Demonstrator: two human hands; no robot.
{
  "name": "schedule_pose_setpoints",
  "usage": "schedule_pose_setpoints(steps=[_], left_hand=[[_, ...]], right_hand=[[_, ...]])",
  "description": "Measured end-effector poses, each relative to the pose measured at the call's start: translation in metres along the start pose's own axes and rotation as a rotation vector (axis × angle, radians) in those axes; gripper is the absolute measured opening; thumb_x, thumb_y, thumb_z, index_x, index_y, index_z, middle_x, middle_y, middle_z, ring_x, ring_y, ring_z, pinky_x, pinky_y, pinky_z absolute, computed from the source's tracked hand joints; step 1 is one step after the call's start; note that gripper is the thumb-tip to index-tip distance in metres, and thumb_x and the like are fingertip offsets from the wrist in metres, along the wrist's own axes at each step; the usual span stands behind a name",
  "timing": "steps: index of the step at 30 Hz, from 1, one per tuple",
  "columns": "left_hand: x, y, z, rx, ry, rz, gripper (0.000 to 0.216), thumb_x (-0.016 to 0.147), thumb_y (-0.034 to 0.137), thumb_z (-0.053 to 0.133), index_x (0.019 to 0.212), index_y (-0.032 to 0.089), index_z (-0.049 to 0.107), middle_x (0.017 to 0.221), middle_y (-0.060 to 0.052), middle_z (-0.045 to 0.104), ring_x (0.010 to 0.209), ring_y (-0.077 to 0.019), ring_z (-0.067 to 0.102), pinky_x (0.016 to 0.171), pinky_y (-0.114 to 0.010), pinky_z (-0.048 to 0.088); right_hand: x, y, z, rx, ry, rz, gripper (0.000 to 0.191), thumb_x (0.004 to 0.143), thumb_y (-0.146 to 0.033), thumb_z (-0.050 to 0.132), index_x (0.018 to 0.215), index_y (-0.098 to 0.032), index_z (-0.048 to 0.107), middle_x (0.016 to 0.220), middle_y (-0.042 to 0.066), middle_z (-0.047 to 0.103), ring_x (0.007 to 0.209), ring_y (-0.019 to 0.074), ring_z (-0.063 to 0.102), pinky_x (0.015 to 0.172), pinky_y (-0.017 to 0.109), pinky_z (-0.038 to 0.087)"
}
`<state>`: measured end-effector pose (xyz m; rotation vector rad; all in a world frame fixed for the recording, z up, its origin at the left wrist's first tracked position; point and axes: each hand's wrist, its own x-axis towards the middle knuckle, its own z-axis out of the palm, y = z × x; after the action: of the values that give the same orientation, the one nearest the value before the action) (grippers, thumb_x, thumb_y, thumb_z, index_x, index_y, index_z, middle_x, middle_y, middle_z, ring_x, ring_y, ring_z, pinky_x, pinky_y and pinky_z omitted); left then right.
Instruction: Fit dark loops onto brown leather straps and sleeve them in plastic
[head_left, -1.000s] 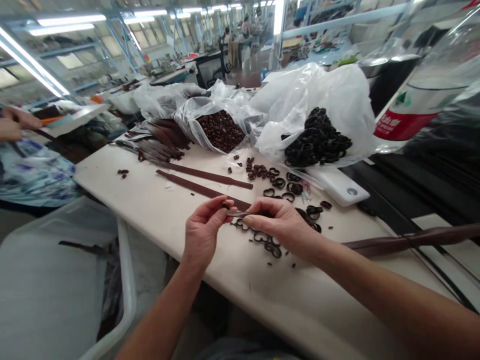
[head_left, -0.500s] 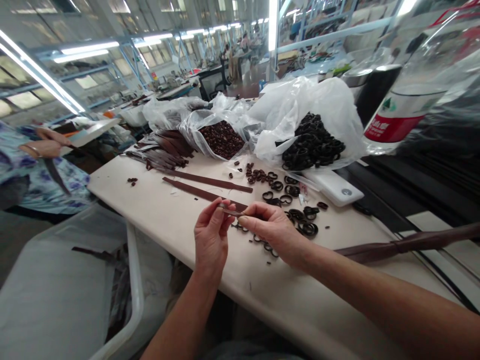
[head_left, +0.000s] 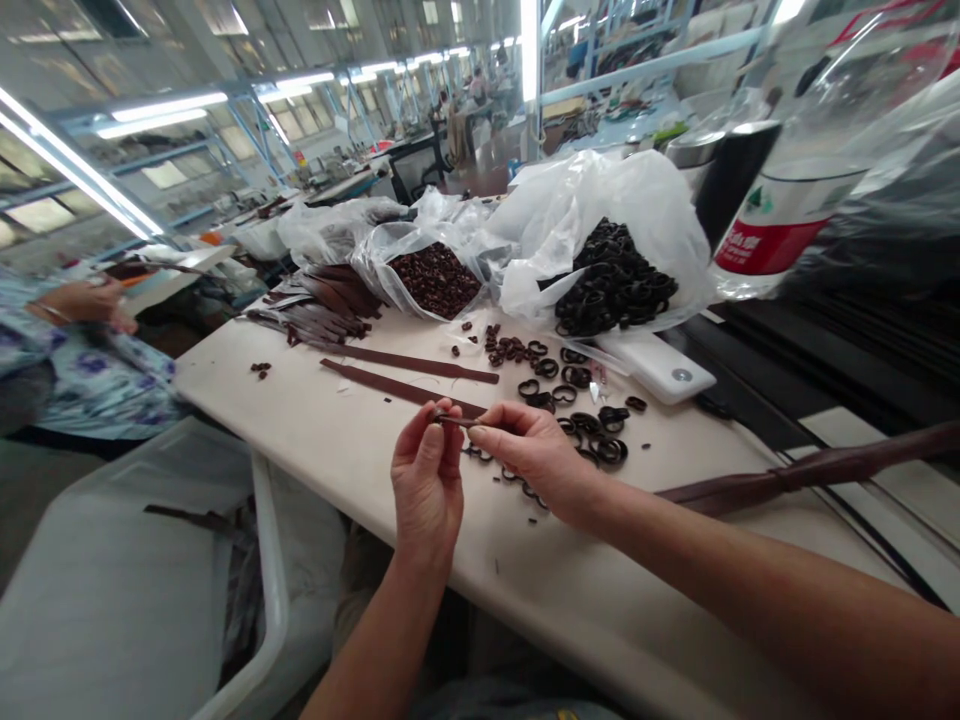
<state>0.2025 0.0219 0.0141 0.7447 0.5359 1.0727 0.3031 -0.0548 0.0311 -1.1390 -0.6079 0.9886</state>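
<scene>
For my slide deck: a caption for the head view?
Left hand and right hand pinch a brown strap end above scattered loops.

We see a pale table (head_left: 360,440) bearing loose dark rings (head_left: 577,400), two brown straps (head_left: 405,375), a strap pile (head_left: 322,300) — plus two open bags (head_left: 570,210) and a white box (head_left: 660,365).

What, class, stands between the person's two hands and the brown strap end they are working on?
Nothing visible: the left hand and right hand both pinch the strap end directly, above the table. Loose rings lie behind the right hand, apart.
</scene>
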Motion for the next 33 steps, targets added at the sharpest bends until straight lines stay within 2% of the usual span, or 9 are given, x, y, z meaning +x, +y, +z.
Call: schedule_pose_setpoints(steps=[4,9,16,22,26,29,33], left_hand=[[0.001,-0.004,0.005,0.055,0.011,0.105,0.021,0.066,0.021,0.086,0.085,0.023,0.076,0.089,0.001,0.077,0.080,-0.0105,0.073,0.075,-0.016,0.057],[-0.001,-0.005,0.009,0.084,-0.027,0.200,0.019,0.070,0.023,0.083,0.088,0.024,0.076,0.093,-0.001,0.077,0.082,-0.0123,0.073,0.076,-0.020,0.059],[-0.004,-0.004,0.005,0.113,-0.056,0.184,0.021,0.073,0.026,0.081,0.093,0.024,0.075,0.099,-0.001,0.076,0.088,-0.0134,0.072,0.082,-0.023,0.058],[-0.003,-0.001,0.008,0.147,-0.030,0.182,0.017,0.072,0.024,0.082,0.088,0.024,0.075,0.097,-0.001,0.076,0.087,-0.0148,0.072,0.079,-0.024,0.058],[0.001,-0.006,0.009,0.195,-0.049,0.273,0.013,0.075,0.020,0.078,0.087,0.023,0.074,0.097,-0.001,0.075,0.085,-0.0148,0.072,0.077,-0.024,0.058],[0.003,-0.014,0.007,0.262,-0.058,0.365,0.011,0.076,0.020,0.078,0.087,0.023,0.074,0.103,-0.001,0.074,0.088,-0.0157,0.072,0.083,-0.028,0.058],[-0.002,-0.022,0.006,0.235,-0.040,0.346,0.018,0.074,0.024,0.081,0.092,0.025,0.076,0.105,-0.001,0.075,0.090,-0.0161,0.072,0.089,-0.032,0.057]], right_hand=[[-0.002,0.002,0.002,-0.042,0.024,-0.047,0.029,0.070,-0.041,0.075,0.067,-0.018,0.059,0.059,-0.006,0.047,0.053,0.0073,0.035,0.047,0.022,0.027],[-0.001,0.003,0.002,-0.073,0.032,-0.110,0.030,0.071,-0.043,0.075,0.068,-0.017,0.059,0.062,-0.004,0.052,0.057,0.0089,0.040,0.051,0.023,0.031],[0.000,0.007,0.001,-0.063,0.041,-0.110,0.031,0.072,-0.044,0.075,0.069,-0.017,0.059,0.062,-0.004,0.052,0.057,0.0090,0.039,0.051,0.023,0.031],[-0.002,0.010,0.002,-0.070,0.051,-0.093,0.030,0.073,-0.043,0.075,0.069,-0.018,0.058,0.063,-0.004,0.052,0.056,0.0092,0.039,0.051,0.023,0.031],[-0.002,0.010,0.002,-0.080,0.046,-0.092,0.029,0.074,-0.042,0.073,0.069,-0.018,0.058,0.062,-0.004,0.049,0.056,0.0090,0.037,0.050,0.024,0.030],[0.000,0.011,0.001,-0.074,0.064,-0.120,0.028,0.074,-0.040,0.072,0.068,-0.018,0.057,0.061,-0.006,0.047,0.056,0.0086,0.036,0.051,0.024,0.029],[0.003,0.012,-0.001,-0.050,0.064,-0.147,0.028,0.075,-0.039,0.072,0.067,-0.019,0.055,0.060,-0.006,0.046,0.055,0.0083,0.037,0.054,0.024,0.031]])
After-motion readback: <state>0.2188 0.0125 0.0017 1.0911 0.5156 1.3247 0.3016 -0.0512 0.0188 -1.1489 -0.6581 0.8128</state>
